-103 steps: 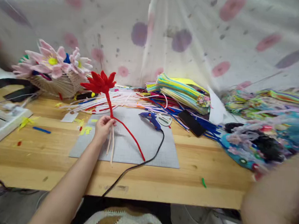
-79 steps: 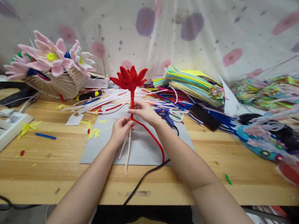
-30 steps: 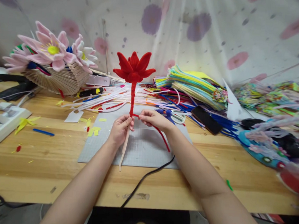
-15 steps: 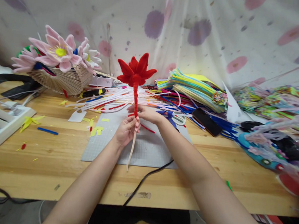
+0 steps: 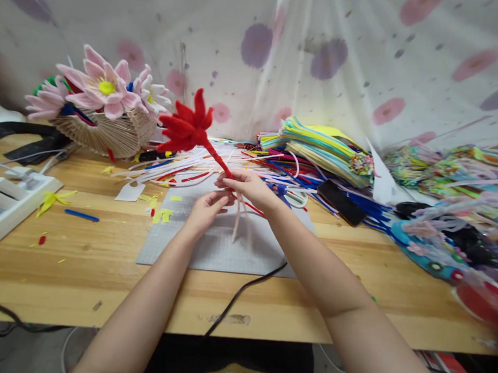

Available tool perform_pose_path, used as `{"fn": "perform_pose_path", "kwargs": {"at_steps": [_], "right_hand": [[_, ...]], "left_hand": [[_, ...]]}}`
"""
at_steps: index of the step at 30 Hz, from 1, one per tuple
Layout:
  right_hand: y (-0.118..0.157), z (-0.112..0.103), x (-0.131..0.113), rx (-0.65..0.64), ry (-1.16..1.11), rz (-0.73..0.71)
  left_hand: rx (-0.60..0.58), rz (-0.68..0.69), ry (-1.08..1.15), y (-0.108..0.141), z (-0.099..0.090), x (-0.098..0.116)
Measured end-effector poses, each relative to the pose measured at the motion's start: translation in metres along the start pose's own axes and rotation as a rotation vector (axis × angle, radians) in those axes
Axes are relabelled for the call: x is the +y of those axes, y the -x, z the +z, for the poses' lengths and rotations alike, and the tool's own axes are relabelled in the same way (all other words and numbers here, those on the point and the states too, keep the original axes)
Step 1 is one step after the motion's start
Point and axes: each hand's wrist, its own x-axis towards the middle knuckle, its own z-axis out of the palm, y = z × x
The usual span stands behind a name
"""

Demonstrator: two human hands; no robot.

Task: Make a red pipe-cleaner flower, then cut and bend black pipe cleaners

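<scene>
While the right hand (image 5: pixel 249 187) pinches the wrapped stem (image 5: pixel 217 159) of a red pipe-cleaner flower (image 5: pixel 185 126) between thumb and fingers, the bloom tilts up and to the left, above the gray cutting mat (image 5: pixel 176 247) on the wooden worktop (image 5: pixel 97 278). Below that grip hang pale stem ends (image 5: pixel 235 228), partly blurred, and a loose red strand (image 5: pixel 253 209) slants off to the right. The left hand (image 5: pixel 207 209) is just beside, fingers half curled; whether its grip is closed on the strand, I cannot tell.
</scene>
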Motion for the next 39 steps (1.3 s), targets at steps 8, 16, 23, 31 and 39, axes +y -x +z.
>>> {"fn": "perform_pose_path", "kwargs": {"at_steps": [8, 16, 23, 31, 39], "right_hand": [[0.009, -0.033, 0.006, -0.174, -0.049, 0.135], [0.008, -0.021, 0.003, -0.248, 0.125, 0.289], [0.003, -0.019, -0.005, -0.463, 0.306, 0.300], [0.028, -0.026, -0.011, 0.337, 1.034, -0.360], [0.062, -0.018, 0.041, 0.428, 1.087, -0.463]], "left_hand": [[-0.010, -0.078, -0.049, 0.019, -0.020, 0.024], [0.005, 0.525, -0.918, 0.028, -0.003, 0.052], [-0.528, 0.130, -1.488, 0.000, 0.009, 0.082], [-0.537, -0.131, -1.110, -0.016, 0.010, 0.087], [-0.361, -0.082, -0.824, -0.024, 0.007, 0.073]]}}
